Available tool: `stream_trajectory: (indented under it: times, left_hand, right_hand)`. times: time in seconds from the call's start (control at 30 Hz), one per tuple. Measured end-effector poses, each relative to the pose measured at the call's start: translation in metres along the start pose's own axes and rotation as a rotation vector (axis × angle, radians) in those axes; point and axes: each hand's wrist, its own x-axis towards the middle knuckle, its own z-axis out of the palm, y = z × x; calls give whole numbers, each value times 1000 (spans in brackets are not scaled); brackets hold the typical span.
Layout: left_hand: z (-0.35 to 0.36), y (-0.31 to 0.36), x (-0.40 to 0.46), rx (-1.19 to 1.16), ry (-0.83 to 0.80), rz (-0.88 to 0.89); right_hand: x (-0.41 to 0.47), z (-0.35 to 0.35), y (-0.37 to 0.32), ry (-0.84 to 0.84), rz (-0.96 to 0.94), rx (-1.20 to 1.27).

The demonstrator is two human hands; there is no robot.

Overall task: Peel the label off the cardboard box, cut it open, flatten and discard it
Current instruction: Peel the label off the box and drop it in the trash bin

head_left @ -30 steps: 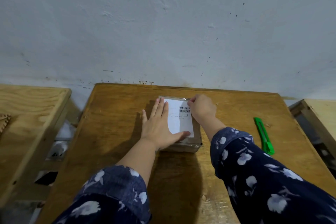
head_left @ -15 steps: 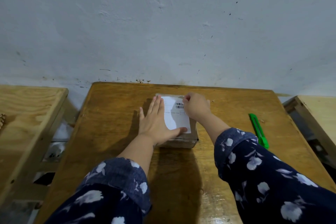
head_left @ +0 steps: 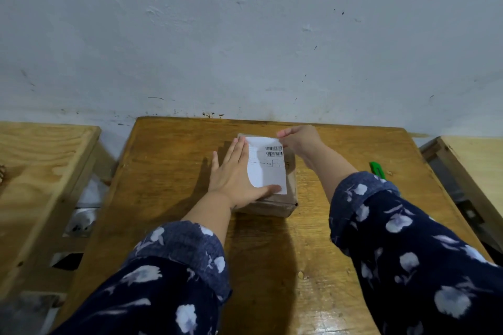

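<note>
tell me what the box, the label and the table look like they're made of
Box: looks like brown cardboard, matte, with creased edges; the glossy strip along its front may be tape. Label: thin white paper, matte, printed with barcodes, its far corner bending up in the right hand. Table: wood, visible grain and knots, with a slight sheen, probably varnished.

We are seeing a small brown cardboard box (head_left: 275,205) looking matt and slightly creased, with a white paper label (head_left: 268,174) lying smooth and matt on its top. The varnished brown wooden table (head_left: 174,171) under it is showing a dull sheen and clear grain. The pale, unfinished plywood benches (head_left: 40,160) at both sides are looking raw and matt. The grey plastered wall (head_left: 245,35) is appearing rough and pitted. A bright green plastic cutter (head_left: 377,169) is showing glossy. Our navy floral cloth sleeves (head_left: 408,239) are looking soft.
</note>
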Motion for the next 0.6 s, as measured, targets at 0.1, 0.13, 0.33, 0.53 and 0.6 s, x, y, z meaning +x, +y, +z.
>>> stream_trajectory:
  times: [0.1,0.13,0.33,0.53,0.6]
  left_hand:
    - [1,0,1,-3,1,0]
    - [1,0,1,1,0,-1]
    - [1,0,0,-11,2,-5]
    - [1,-1,-2,-31,-6,11]
    - [1,-1,-1,-47,-2,15]
  right_hand:
    - [0,8,6,59,-118,-304]
    - [0,11,8,96,-183,-461]
    - [-6,15,8,188,-327,-753]
    - [-6,22,2,106,-136,-716]
    - [-3,21,1,88,-43,-677]
